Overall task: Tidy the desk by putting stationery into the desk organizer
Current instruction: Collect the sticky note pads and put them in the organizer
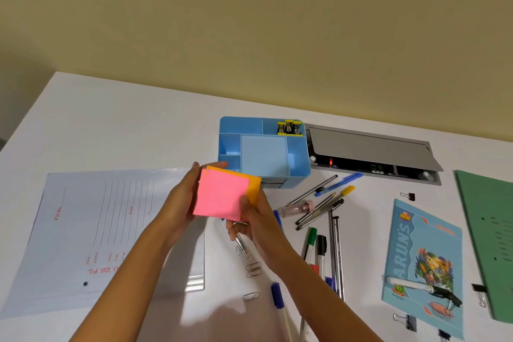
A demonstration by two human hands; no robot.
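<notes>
Both hands hold a stack of sticky notes above the white desk: a pink pad (220,194) on top and an orange pad (254,184) behind it. My left hand (181,197) grips the stack's left edge; my right hand (254,219) pinches its lower right corner. The blue desk organizer (299,169) stands just behind the notes, with yellow binder clips (289,127) in its back right compartment. Its other compartments look bare. Loose pens and pencils (323,203) lie to the right of my hands.
A pale file folder (91,230) lies at the left. Markers (315,244), a ruler (337,253), paper clips (253,269) and a blue pen (277,296) lie near my right arm. A blue notebook (424,253) with a marker on it, a green folder (491,230) and a grey cable box (372,153) are at the right.
</notes>
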